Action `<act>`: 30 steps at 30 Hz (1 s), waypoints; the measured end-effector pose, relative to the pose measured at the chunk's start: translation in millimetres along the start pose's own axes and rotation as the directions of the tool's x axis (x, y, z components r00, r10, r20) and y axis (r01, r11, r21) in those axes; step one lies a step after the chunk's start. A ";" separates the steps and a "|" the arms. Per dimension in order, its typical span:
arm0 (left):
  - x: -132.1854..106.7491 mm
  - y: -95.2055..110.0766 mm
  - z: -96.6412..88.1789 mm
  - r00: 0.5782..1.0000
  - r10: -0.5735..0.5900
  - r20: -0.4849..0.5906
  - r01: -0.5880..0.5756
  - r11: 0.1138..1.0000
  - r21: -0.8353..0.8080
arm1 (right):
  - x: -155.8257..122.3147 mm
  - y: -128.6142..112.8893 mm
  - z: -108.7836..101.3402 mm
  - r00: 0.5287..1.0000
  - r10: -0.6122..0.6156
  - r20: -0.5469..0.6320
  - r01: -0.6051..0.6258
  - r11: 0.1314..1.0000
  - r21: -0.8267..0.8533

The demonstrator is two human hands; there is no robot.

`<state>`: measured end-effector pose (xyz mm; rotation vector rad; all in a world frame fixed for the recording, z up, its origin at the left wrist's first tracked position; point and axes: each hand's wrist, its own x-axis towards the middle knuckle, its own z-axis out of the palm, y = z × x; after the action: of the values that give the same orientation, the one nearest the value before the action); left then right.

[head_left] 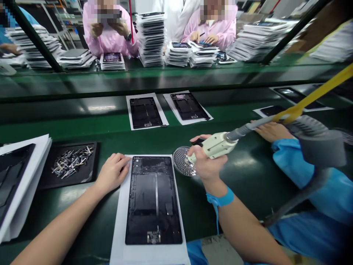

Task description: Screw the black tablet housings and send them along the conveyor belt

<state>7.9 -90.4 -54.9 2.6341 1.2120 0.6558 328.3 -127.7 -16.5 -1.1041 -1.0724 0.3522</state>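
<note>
In front of me an opened black tablet (150, 195) lies on a white sheet (121, 235), its inner side facing up. My left hand (113, 171) rests at the sheet's upper left edge, fingers curled together; whether they pinch anything is hidden. A cream electric screwdriver (217, 144) is in the grip of my right hand (208, 165), its grey cable running up to the right. The screwdriver is over a round metal dish (182, 162) with a dotted grid of holes, right of the tablet's top. Its tip is hidden by my hand.
A black tray (91, 173) of small metal parts sits left, beside leaning sheets with a tablet (13, 165). Two tablets (146, 112) (189, 106) lie farther back. At right are a co-worker's blue sleeve (295, 158) and a yellow strap (325, 88). Stacks (150, 40) stand behind.
</note>
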 end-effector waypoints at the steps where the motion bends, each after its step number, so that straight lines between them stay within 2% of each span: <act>1: -0.2 -0.6 0.2 1.000 -0.005 0.002 0.005 1.000 -0.008 | 0.4 -1.5 -0.3 1.000 0.006 -0.007 -0.007 1.000 -0.008; 21: -0.8 -1.9 1.4 0.999 -0.051 -0.004 0.050 0.995 -0.082 | 2.0 4.5 -0.5 0.999 -0.016 -0.048 0.012 0.997 -0.072; 27: -0.3 -0.3 3.5 0.998 -0.060 -0.018 0.058 0.994 -0.091 | 2.7 2.6 -3.5 0.999 0.015 -0.047 -0.017 0.999 -0.050; 30: 0.9 3.2 5.0 0.997 -0.077 -0.006 0.077 0.994 -0.084 | 1.9 -6.0 5.5 0.999 0.020 -0.050 -0.019 1.000 0.019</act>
<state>12.8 -91.7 -58.0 2.5057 1.2536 0.6906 323.1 -126.1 -10.2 -1.1025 -1.0131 0.3475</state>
